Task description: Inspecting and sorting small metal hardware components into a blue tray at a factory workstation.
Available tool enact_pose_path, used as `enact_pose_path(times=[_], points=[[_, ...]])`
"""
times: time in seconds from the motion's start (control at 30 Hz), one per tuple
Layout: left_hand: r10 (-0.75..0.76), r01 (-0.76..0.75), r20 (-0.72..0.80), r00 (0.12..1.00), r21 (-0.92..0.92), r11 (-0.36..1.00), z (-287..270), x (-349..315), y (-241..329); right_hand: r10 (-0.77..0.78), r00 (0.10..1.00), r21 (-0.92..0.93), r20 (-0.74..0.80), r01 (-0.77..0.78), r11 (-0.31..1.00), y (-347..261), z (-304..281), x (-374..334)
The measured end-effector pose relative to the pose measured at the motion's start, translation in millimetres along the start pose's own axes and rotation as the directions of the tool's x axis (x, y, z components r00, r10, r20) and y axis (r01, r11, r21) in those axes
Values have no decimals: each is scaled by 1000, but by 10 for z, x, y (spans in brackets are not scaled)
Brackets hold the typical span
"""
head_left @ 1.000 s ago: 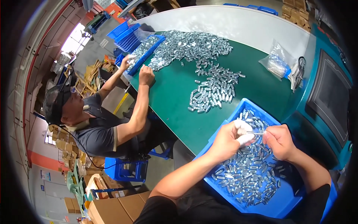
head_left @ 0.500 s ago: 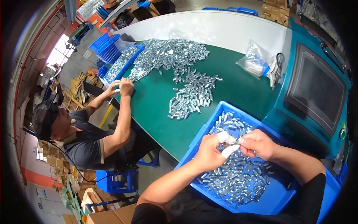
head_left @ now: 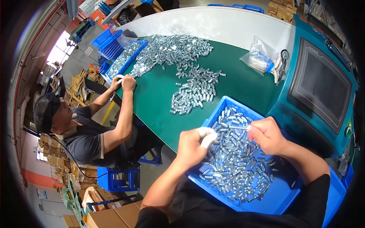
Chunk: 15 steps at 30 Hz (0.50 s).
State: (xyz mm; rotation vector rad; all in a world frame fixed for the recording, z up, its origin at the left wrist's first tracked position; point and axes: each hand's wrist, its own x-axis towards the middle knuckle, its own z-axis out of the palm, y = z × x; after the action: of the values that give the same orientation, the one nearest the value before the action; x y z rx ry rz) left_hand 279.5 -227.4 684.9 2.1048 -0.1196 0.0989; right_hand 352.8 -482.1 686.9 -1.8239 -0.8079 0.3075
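Note:
Over the blue bin point(head_left: 286, 195), my right hand point(head_left: 269, 137) pinches a thin, straight metal rod point(head_left: 238, 127) that points left from its fingertips. My left hand point(head_left: 193, 147), with white covers on its thumb and forefinger, is closed above the bin's left edge. Whatever those fingertips hold, if anything, is hidden. Beneath both hands, many small shiny metal cylindrical parts point(head_left: 243, 173) lie loose in the bin, thickest toward its middle and left.
A teal machine with a dark screen point(head_left: 321, 85) stands right of the bin. More metal parts point(head_left: 195, 89) are heaped on the green table point(head_left: 152, 110). At left a co-worker point(head_left: 91, 133) sits by a blue tray point(head_left: 131, 62). A plastic bag point(head_left: 258, 57) lies at the back right.
My hands have parted: the left moved left and the right slightly up. The thin rod now shows in my right fingers. The co-worker's hands have shifted slightly.

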Motion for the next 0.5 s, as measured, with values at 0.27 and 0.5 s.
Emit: enact_pose_path(times=[0.27, 0.5], points=[[122, -110, -63, 991, 160, 981, -484, 64, -330, -100, 993, 15, -57, 101, 995, 44, 103, -42], [147, 50, -297, 943, 565, 824, -835, 369, -1328, -44, 999, -18, 24, 45, 999, 27, 136, -10]])
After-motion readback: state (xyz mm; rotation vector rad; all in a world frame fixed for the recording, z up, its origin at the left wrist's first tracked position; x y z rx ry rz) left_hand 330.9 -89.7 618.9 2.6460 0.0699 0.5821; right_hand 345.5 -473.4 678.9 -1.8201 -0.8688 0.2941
